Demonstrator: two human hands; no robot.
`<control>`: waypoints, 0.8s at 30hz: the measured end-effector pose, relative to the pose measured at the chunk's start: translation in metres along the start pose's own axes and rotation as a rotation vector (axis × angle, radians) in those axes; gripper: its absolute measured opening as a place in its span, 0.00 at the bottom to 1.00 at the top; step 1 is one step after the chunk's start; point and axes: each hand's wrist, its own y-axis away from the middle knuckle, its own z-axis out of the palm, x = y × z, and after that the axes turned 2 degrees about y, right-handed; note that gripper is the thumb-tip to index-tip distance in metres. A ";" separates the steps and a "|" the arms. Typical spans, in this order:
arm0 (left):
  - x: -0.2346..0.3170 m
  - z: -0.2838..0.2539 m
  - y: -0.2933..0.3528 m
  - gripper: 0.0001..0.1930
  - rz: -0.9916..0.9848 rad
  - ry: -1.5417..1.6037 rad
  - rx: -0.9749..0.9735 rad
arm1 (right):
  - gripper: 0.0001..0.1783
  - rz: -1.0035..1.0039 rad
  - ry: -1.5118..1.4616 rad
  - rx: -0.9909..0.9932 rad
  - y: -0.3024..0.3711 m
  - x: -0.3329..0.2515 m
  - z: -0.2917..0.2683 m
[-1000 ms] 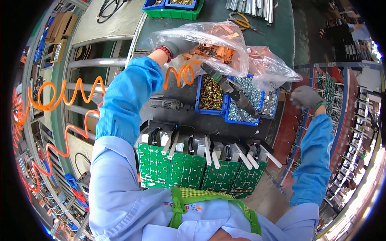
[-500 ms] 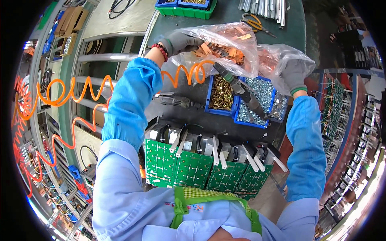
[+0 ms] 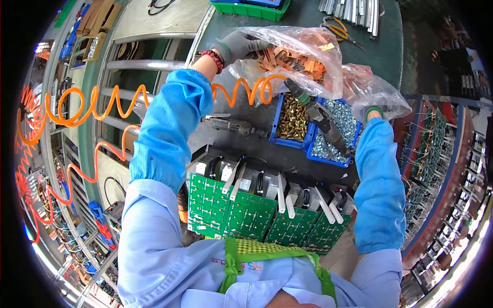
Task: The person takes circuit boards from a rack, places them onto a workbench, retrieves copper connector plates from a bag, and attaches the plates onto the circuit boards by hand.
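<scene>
A clear plastic bag (image 3: 336, 51) lies across the far side of the bench, its mouth toward my left hand. Inside it are many flat copper-coloured strips (image 3: 292, 62). My left hand (image 3: 237, 46), in a grey glove, is closed at the mouth's left edge, fingertips beside the strips. Crumpled plastic at the bag's right end covers my right hand (image 3: 373, 109); only the green glove cuff shows plainly, and its fingers are hidden. A dark power screwdriver (image 3: 321, 118) lies over the blue bins just below the bag.
Blue bins hold brass-coloured screws (image 3: 291, 118) and silvery nuts (image 3: 328, 146). Another air tool (image 3: 231, 126) lies left of them. Green circuit boards (image 3: 246, 210) stand nearest me. An orange coiled hose (image 3: 118, 108) crosses from the left. Pliers (image 3: 339, 31) and metal strips (image 3: 354, 13) lie beyond.
The view has shifted, so the bench sits farther right and higher. My right hand has drawn nearer to me and sunk behind the plastic. My left hand stays at the bag's mouth.
</scene>
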 end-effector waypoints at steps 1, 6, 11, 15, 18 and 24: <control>-0.003 0.001 0.000 0.17 -0.001 -0.001 -0.001 | 0.19 0.009 -0.010 0.005 0.001 0.001 -0.003; -0.003 -0.003 -0.002 0.18 -0.032 -0.056 -0.022 | 0.19 0.041 -0.051 0.030 -0.003 -0.004 -0.011; 0.001 -0.003 0.006 0.16 -0.010 0.007 -0.077 | 0.19 0.073 -0.101 0.053 -0.004 -0.006 -0.017; -0.003 -0.010 0.006 0.16 0.029 0.093 -0.156 | 0.19 0.088 -0.130 0.068 -0.005 -0.013 -0.021; -0.002 -0.002 0.011 0.16 0.040 0.075 -0.079 | 0.19 0.110 -0.152 0.079 -0.008 -0.002 -0.026; -0.004 -0.002 0.012 0.16 0.047 0.127 -0.072 | 0.19 0.144 -0.200 0.107 -0.017 -0.017 -0.033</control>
